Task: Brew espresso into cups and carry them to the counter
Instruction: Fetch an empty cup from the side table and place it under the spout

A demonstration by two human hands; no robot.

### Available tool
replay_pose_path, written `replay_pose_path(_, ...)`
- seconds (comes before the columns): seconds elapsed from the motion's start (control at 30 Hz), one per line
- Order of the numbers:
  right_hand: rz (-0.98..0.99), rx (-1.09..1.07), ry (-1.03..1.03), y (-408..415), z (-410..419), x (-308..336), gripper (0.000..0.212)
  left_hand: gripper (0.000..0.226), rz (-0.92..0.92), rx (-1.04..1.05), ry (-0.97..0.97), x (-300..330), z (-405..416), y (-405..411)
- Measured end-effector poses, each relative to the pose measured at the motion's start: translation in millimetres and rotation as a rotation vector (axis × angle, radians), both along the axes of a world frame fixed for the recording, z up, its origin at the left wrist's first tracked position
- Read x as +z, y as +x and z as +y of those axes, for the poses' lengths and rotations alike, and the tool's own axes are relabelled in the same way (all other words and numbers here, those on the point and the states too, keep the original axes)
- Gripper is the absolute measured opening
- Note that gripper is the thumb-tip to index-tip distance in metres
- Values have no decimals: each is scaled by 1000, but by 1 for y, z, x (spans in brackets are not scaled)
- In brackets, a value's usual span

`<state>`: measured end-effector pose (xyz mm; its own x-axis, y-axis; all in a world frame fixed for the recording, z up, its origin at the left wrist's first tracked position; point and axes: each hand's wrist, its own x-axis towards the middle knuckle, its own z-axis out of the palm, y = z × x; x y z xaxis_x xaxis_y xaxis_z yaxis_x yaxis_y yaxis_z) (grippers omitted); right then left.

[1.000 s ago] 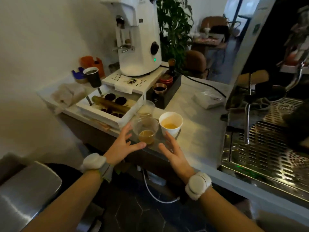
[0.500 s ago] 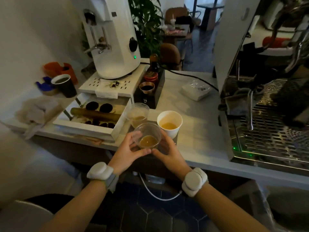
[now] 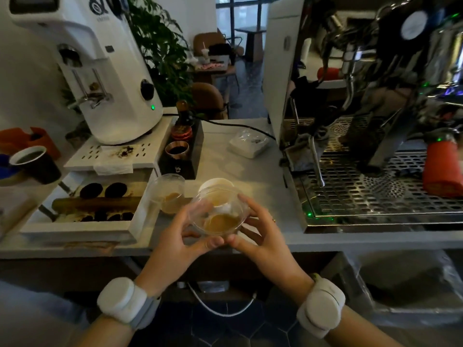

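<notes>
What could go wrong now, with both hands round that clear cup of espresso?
1. The clear plastic cup looks tilted, held by the left hand and right hand at the fingertips; squeezing or tipping might slop coffee.
2. The white paper cup and second clear plastic cup stand just behind it; a forward swing could knock them.

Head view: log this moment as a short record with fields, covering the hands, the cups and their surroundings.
held: clear cup with brown liquid
left hand: fingers curled round the cup's left side
right hand: fingers curled round its right side
on counter: second clear cup, white cup behind the held one
left: white grinder
right: espresso machine
</notes>
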<state>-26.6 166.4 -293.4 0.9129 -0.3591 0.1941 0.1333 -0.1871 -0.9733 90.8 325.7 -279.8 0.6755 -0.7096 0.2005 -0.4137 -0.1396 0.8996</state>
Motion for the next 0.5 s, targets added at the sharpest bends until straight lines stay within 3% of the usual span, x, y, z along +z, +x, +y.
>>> replay_pose_path(0.1,-32,-88,-61,-20,-20,15,68,69,-69,-74,-46,12,-30,-10)
replay_pose_path(0.5,-61,-350,-33,-114,-114,40,66,64,11,-339,-113,31,-161,-76)
